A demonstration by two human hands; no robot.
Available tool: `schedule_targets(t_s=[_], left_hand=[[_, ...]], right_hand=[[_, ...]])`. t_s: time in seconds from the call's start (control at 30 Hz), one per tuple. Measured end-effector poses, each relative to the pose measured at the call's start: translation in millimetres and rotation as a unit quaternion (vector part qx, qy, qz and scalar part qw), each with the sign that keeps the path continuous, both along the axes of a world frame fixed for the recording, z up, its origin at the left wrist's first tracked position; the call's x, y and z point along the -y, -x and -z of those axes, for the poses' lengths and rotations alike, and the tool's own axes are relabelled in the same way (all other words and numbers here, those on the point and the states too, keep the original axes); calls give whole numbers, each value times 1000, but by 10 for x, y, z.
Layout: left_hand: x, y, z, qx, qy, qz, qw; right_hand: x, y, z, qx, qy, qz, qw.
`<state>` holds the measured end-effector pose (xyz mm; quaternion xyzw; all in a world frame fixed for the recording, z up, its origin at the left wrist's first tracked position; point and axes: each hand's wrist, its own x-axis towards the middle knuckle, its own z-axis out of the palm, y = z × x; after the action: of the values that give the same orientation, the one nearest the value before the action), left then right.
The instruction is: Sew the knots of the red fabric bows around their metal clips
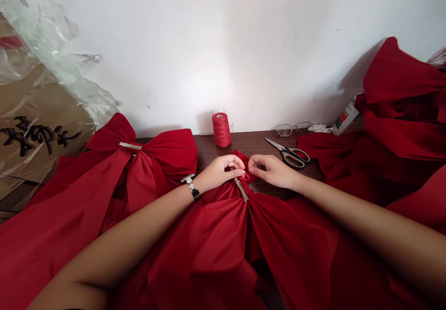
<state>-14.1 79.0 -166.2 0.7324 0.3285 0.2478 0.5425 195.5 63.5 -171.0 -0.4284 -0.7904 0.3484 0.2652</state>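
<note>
The clip [241, 189] seated, the bow [219, 240] appears unfinished: the left hand [221, 171] pinches it; the right hand [272, 171] curls nearby, its grip indiscernible.

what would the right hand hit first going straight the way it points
Probably the left hand opposite, though depth is unclear and the red fabric between the hands might come first.

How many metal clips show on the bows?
2: one clip on the left bow, another clip on the middle bow; the red fabric at right may hide more.
</note>
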Motion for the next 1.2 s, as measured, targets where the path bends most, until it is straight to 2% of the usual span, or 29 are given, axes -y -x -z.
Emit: schedule_targets(t_s=[0.17,0.37,0.57,0.9,1.2], left_hand=[[13,-3,7,51,62,-18,997],[21,-2,-10,33,25,13,999],[28,-3,-36,35,13,18,999],[43,7,-46,22,25,25,999],[24,26,-44,69,104,-16,992]], right_hand=[[9,-5,18,-45,-25,-21,998],[68,17,8,-86,-94,-31,991],[94,41,-6,-126,-203,-57,969],[94,43,11,-95,-189,-88,974],[88,-2,25,-97,-169,-65,979]])
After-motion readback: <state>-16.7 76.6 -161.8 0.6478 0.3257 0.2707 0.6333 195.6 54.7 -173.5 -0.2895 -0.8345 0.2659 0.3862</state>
